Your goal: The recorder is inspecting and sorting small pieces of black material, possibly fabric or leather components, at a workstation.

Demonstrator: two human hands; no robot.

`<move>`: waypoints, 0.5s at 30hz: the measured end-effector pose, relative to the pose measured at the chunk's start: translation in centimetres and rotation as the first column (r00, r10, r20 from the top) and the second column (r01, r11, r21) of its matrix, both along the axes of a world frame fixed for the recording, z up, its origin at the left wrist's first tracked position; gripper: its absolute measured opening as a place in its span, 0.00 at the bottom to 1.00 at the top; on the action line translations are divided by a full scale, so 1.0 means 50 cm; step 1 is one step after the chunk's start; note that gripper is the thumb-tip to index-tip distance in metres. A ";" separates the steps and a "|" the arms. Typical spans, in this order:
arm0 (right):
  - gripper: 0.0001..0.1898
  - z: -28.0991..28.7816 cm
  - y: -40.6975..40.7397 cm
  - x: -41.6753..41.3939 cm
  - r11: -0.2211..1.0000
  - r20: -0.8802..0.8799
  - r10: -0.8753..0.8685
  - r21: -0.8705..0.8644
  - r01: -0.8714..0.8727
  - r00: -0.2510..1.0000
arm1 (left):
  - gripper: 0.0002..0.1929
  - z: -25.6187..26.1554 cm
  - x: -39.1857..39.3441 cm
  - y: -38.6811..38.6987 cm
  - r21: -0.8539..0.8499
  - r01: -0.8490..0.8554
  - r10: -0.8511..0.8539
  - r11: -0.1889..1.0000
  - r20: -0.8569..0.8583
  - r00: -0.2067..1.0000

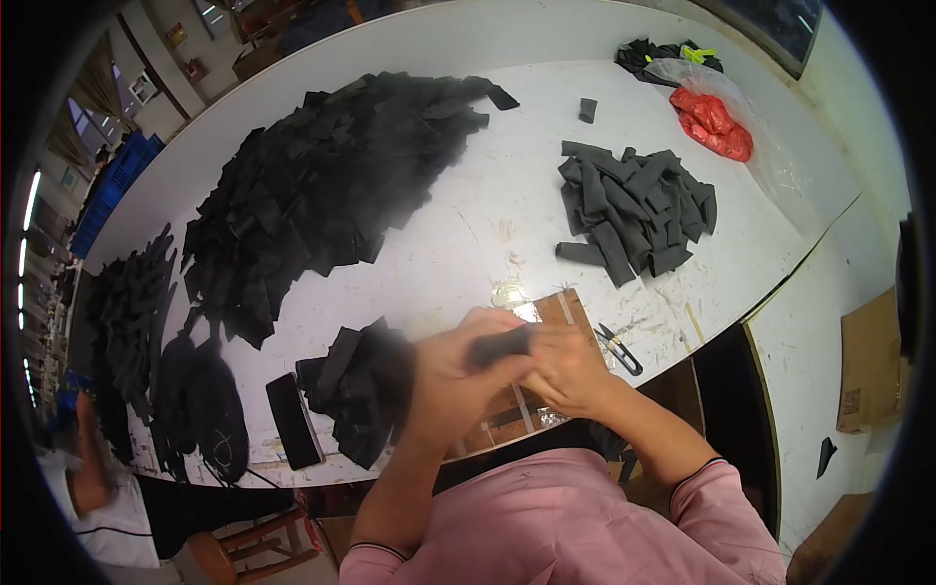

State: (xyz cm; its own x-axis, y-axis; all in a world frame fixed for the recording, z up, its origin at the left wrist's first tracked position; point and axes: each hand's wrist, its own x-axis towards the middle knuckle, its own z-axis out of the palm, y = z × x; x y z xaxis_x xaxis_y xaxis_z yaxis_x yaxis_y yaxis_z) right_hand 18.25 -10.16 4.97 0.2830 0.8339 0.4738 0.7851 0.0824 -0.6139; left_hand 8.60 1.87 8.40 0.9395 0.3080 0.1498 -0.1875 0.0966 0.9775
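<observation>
Between my two hands is a dark fabric piece point(499, 346), blurred by motion. My left hand point(461, 358) grips it from the left, and my right hand point(567, 362) has its other end. Under them lies a brown board point(574, 311) with pale strips and shiny tape, at the table's front edge. Just left of my left forearm sits a small heap of black fabric pieces point(358, 387). Thread snips point(620, 351) rest to the right of the board. Farther right is a pile of grey tubular fabric pieces point(636, 208).
A large black fabric heap point(329, 183) covers the back left of the white table point(504, 241). A phone point(293, 420) lies near the front edge. Back right are a red bag point(709, 124) and clear plastic. Another person's arm point(89, 453) shows at far left, beside a wooden stool point(256, 545).
</observation>
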 end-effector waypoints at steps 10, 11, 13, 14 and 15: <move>0.13 -0.044 -0.007 -0.015 0.957 -0.029 -0.094 -0.279 0.082 0.995 | 0.09 -0.026 -0.009 -0.029 0.184 -0.146 0.140 0.972 0.041 0.989; 0.14 -0.031 -0.009 -0.012 0.923 -0.015 -0.096 -0.377 0.084 0.995 | 0.10 -0.029 -0.011 -0.032 0.044 -0.193 0.184 0.980 0.164 0.969; 0.15 0.021 0.002 -0.017 0.912 0.012 -0.073 -0.404 0.072 0.997 | 0.08 -0.023 -0.017 -0.021 -0.007 -0.167 0.164 0.986 0.214 0.963; 0.15 0.040 0.009 -0.017 0.901 0.038 -0.061 -0.427 0.071 0.997 | 0.08 -0.023 -0.017 -0.021 -0.148 -0.166 0.200 0.975 0.258 0.945; 0.15 0.046 0.011 -0.015 0.901 0.036 -0.046 -0.431 0.057 0.998 | 0.08 -0.023 -0.020 -0.021 -0.283 -0.158 0.243 0.946 0.297 0.924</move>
